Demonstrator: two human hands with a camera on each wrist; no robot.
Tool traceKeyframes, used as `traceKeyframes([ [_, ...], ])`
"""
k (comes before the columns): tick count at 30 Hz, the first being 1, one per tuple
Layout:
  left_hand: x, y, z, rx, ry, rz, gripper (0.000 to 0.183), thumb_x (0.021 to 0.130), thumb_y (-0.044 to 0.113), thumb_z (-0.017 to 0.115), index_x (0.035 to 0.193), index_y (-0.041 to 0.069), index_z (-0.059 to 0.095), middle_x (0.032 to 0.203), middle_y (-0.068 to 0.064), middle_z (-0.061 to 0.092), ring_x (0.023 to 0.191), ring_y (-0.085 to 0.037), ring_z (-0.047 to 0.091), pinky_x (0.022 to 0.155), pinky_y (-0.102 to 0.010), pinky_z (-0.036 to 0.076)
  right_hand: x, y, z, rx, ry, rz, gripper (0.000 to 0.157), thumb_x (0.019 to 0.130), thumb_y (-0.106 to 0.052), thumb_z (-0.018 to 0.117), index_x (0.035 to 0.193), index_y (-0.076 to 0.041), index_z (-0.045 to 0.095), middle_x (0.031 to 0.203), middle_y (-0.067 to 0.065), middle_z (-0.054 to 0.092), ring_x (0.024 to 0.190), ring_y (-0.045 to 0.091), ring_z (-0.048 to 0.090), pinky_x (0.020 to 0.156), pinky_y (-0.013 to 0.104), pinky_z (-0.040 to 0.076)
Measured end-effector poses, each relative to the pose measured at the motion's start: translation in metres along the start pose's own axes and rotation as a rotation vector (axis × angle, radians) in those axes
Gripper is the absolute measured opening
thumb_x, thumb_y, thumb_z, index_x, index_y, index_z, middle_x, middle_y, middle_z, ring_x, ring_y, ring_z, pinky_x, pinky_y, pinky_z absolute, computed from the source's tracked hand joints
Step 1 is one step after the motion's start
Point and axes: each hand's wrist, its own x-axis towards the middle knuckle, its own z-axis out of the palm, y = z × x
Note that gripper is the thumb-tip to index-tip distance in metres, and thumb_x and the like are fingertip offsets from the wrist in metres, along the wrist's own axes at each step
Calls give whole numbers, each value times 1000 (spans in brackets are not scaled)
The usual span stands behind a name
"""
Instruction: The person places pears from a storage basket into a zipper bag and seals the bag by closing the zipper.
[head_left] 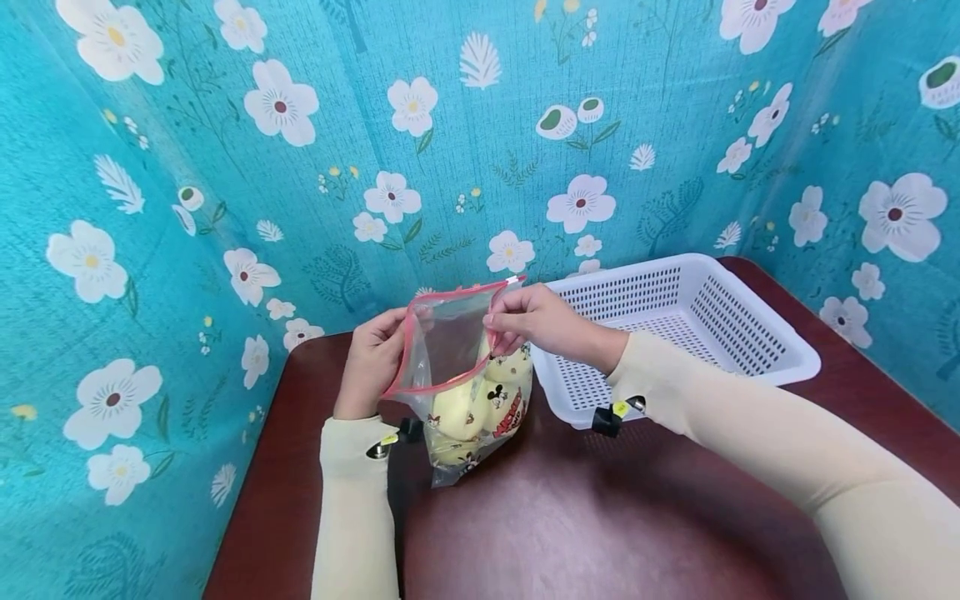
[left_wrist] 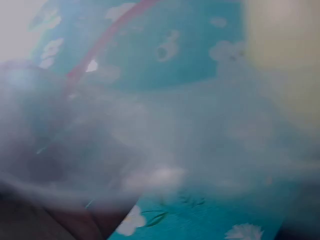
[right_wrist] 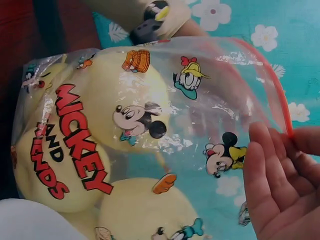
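A clear zip bag [head_left: 444,477] with a red zip edge [head_left: 450,386] and cartoon print stands on the table, its mouth spread wide. Inside are several pale yellow, round fruits [right_wrist: 142,205] with thin stems, seen through the film. My left hand [head_left: 372,360] grips the mouth's left side. On the right side, my right hand [head_left: 546,325] pinches the red edge between thumb and fingers, just below the white slider [head_left: 513,280]. Bag film [left_wrist: 200,130] blurs most of the left wrist view.
A white plastic basket [head_left: 802,364] with slotted walls stands to the right, behind my right forearm. The dark red-brown table [head_left: 555,533] runs back to a blue flowered curtain [head_left: 465,158] that surrounds it on the sides and rear.
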Motion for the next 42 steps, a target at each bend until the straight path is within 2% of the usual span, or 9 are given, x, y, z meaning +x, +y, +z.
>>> traceKeyframes([
  [7,-16,-15,-9,-12,-64,-16,32,103,16,50,129,0,60,117,-16,67,105,-27,66,89,-36,52,-5,18,-4,-82,-64,-55,16,98,-10,60,91,2,67,83,15,68,79,30,66,74,42,57],
  [11,-39,-11,-4,11,-181,23,42,105,27,47,138,2,51,129,-13,61,117,-26,59,94,-41,48,-17,24,-11,-125,-100,-73,12,97,-9,61,95,1,68,88,14,68,85,30,64,75,43,56],
  [14,-58,-8,0,80,-274,59,62,98,43,57,145,6,43,139,-8,54,125,-25,53,97,-47,45,-26,25,-17,-154,-95,-80,9,95,-8,64,98,-1,69,90,12,68,87,30,64,75,42,56],
  [18,-78,-5,9,229,-319,45,86,81,46,77,152,23,34,146,5,45,128,-20,49,98,-48,45,-32,24,-22,-220,-44,-98,8,91,-6,68,99,-4,70,92,7,69,87,24,65,76,36,55],
  [21,-86,-5,16,370,-306,54,87,80,42,80,152,32,32,149,10,41,130,-15,46,95,-42,47,-33,24,-22,-290,10,-126,8,88,-4,72,96,-7,71,90,3,70,85,19,66,75,33,54],
  [26,-93,-10,18,459,-227,193,60,91,31,70,146,20,47,146,4,46,128,-16,49,94,-37,47,-34,28,-27,-365,143,-141,13,83,-6,77,87,-11,66,80,0,69,77,17,66,69,32,53],
  [32,-95,-11,13,475,-189,241,49,93,22,69,140,17,55,139,3,53,124,-14,53,94,-34,47,-34,34,-44,-404,248,-61,38,84,-17,79,108,-11,50,73,3,62,62,19,55,59,34,45],
  [35,-95,-9,9,503,-172,227,49,91,23,70,138,18,57,135,3,56,119,-14,57,90,-33,49,-33,37,-52,-451,269,-47,44,84,-26,79,119,-13,54,69,4,56,57,19,46,56,34,41],
  [42,-93,-4,-2,633,-151,207,45,89,24,73,132,16,63,123,-2,65,108,-14,64,86,-34,52,-30,44,-61,-469,253,-109,13,87,-19,76,100,-14,75,82,0,63,71,18,53,60,30,45],
])
